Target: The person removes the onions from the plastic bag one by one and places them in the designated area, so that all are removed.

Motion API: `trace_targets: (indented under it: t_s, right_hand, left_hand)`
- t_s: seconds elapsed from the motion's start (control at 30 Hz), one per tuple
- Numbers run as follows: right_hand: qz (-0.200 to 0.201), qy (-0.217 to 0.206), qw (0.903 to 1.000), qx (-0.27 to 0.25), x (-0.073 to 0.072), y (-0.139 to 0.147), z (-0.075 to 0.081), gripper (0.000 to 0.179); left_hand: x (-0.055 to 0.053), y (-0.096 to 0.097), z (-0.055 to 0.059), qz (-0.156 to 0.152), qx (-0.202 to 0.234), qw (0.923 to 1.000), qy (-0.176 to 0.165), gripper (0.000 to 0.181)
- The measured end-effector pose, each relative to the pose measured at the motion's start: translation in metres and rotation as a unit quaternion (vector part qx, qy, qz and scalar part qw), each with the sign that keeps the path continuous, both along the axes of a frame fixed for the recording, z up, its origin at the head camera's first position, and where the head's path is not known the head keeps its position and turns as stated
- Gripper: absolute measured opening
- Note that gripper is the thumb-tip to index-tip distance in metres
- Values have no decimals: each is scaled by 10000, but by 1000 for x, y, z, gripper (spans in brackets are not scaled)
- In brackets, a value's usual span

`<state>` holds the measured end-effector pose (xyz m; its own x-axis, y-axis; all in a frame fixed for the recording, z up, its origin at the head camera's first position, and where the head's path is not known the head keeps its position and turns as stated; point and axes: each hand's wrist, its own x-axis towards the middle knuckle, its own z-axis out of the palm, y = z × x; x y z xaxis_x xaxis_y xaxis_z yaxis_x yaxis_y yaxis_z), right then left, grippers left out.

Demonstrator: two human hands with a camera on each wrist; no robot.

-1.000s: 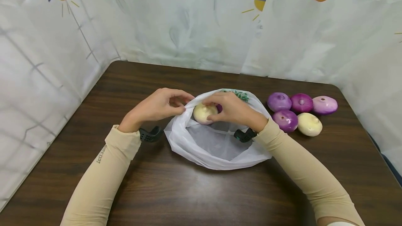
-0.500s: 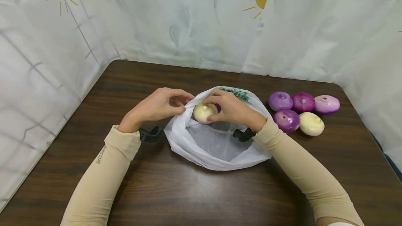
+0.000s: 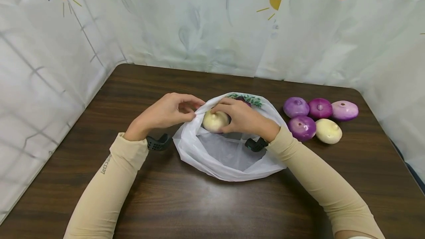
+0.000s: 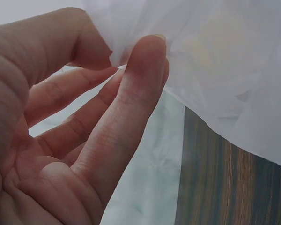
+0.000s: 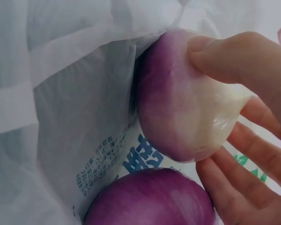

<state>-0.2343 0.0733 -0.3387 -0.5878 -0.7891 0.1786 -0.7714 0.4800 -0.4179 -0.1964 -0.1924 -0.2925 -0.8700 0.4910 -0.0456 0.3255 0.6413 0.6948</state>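
A white plastic bag (image 3: 229, 175) with green leaf print lies with its mouth spread in the middle of the table. My left hand (image 3: 167, 111) pinches the bag's left rim between thumb and fingers; the left wrist view shows the thin plastic (image 4: 215, 56) at the fingertips. Inside the mouth, my right hand (image 3: 244, 115) grips a pale onion (image 3: 214, 121) by its sides. In the right wrist view this onion (image 5: 187, 98) is purple on one half and cream on the other. A purple onion (image 5: 152, 199) sits in the bag just below it, partly cut off by the frame.
Several peeled onions stand grouped to the right of the bag: purple ones (image 3: 301, 128) and a cream one (image 3: 328, 131). The dark wood table (image 3: 212, 209) is bounded by a printed white sheet (image 3: 206, 28) at the back and sides.
The right hand and the pale onion have shifted slightly left and down inside the bag. A dark purple onion now shows behind the right hand. The left hand has not moved.
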Motion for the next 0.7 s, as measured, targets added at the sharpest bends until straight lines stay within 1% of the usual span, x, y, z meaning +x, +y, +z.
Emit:
trace_targets:
  t_s: [0.17,0.4,0.53,0.7]
  right_hand:
    - [11,-15,9999,167,2,-3,1,54]
    - [13,-140,9993,335,5,-5,2,59]
    - [61,-95,9992,371,6,-6,2,60]
    - [158,5,9993,326,8,-3,2,59]
  left_hand:
    - [0,-1,-1,-18,11,10000,26,42]
    - [0,-2,0,-78,51,9999,65,43]
    - [0,-2,0,-57,65,9999,63,43]
    - [0,-2,-1,-75,84,9999,65,43]
